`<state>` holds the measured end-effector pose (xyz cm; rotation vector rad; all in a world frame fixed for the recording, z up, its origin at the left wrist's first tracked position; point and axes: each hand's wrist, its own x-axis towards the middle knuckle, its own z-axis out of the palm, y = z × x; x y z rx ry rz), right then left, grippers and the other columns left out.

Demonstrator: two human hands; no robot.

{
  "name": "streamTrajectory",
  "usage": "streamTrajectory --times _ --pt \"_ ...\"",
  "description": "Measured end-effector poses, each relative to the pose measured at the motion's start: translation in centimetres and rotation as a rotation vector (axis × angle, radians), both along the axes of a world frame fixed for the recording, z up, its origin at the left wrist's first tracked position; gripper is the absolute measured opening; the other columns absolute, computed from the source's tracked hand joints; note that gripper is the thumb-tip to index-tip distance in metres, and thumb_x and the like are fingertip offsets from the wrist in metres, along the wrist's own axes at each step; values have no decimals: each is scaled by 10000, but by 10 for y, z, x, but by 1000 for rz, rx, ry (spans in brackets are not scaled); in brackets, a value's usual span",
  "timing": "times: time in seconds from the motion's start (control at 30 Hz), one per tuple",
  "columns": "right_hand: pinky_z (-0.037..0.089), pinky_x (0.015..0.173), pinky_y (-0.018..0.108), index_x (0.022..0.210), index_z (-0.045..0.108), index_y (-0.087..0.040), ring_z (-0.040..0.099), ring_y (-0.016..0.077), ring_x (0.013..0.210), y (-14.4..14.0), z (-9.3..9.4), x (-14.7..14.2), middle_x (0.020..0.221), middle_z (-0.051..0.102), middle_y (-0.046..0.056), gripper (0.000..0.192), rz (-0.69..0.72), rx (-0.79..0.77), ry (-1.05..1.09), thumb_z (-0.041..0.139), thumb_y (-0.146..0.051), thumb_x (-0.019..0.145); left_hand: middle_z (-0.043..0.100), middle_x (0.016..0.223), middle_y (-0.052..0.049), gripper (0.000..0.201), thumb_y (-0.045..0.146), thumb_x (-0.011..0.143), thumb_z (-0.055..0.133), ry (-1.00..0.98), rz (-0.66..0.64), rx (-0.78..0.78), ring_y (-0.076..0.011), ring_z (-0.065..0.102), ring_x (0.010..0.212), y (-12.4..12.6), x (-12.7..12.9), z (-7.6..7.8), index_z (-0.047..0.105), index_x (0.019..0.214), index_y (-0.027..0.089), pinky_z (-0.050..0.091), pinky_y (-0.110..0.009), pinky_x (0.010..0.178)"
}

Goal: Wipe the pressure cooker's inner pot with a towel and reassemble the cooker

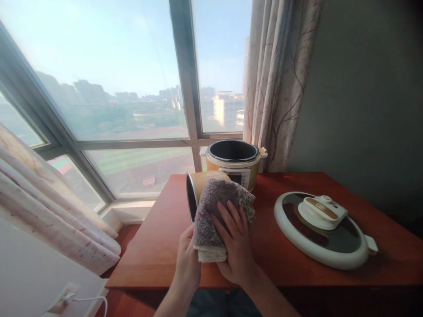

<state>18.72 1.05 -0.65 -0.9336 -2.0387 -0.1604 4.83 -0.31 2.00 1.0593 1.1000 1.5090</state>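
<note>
Head view: both hands press a towel [214, 215] on the pot [198, 187] (lid [322, 229] lies aside, right).

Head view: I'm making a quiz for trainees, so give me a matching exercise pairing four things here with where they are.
Things:
1. cooker lid
2. grey towel
3. cooker base
4. inner pot

Places:
A. at the table's far edge, by the curtain, open on top
B. lying flat on the table's right side
C. pressed under the right hand
D. tipped on its side, held up by the left hand

Pairs: 1-B, 2-C, 3-A, 4-D
</note>
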Motion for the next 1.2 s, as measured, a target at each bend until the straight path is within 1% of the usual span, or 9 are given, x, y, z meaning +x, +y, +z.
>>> streamTrajectory --times 0.1,0.2,0.33,0.47,0.57,0.7,0.83,0.97,1.2 --pt "189 1164 653 1531 346 -236 188 363 1512 -10 -24 2 1631 291 96 765 -42 44 5 506 -330 789 686 695 -41 519 612 836 637 -112 -91 -105 -168 604 639 -3 3 14 748 972 123 502 -261 605" --pt "202 1146 655 1488 415 -226 225 378 1495 -7 -22 6 1608 337 109 720 -44 83 0 517 -334 784 702 736 -47 541 617 829 651 -114 -118 -112 -179 623 686 -3 3 14 739 1032 124 507 -265 639" --pt "200 1164 592 1428 488 -240 285 337 1478 8 16 10 1589 384 82 641 -12 74 12 500 -330 794 710 781 -61 560 616 845 628 -6 -114 -61 -196 617 739 -3 -3 0 726 1093 124 502 -270 670" --pt "201 1182 523 1400 532 -244 347 306 1442 29 70 4 1551 451 56 581 -14 -51 13 528 -372 833 663 722 -54 546 646 872 570 190 -108 -37 -172 552 681 -10 -6 -8 725 952 129 458 -238 609" --pt "288 1144 466 1313 611 -248 470 281 1339 48 106 -5 1440 576 53 462 -43 -180 -9 547 -389 878 602 647 -31 553 652 904 514 289 -176 -6 -143 495 609 -20 -5 -13 694 796 141 427 -221 568" --pt "391 1046 448 1151 689 -267 596 271 1171 70 136 -16 1248 695 48 316 -47 -324 -94 543 -365 889 685 762 -70 588 650 929 462 403 -136 84 -192 588 718 -27 -7 -35 744 912 135 502 -269 712" --pt "394 1050 432 1185 681 -271 609 262 1155 78 141 -18 1234 704 35 341 -39 -360 -99 555 -349 879 746 981 -124 564 601 954 446 575 -160 235 -276 652 956 -27 -15 -60 762 1096 156 518 -334 878" --pt "370 1086 404 1249 660 -255 581 250 1203 73 134 -15 1307 672 32 390 -33 -322 -71 567 -361 886 748 1059 -141 527 567 959 455 664 -249 355 -296 660 1012 -26 -20 -69 756 1155 181 525 -347 903" --pt "289 1152 471 1335 615 -226 479 290 1320 60 122 -18 1448 572 53 473 -84 -263 -89 564 -402 899 759 1044 -140 580 608 949 436 615 5 290 -282 671 934 -28 -17 -97 783 1084 163 551 -359 864"
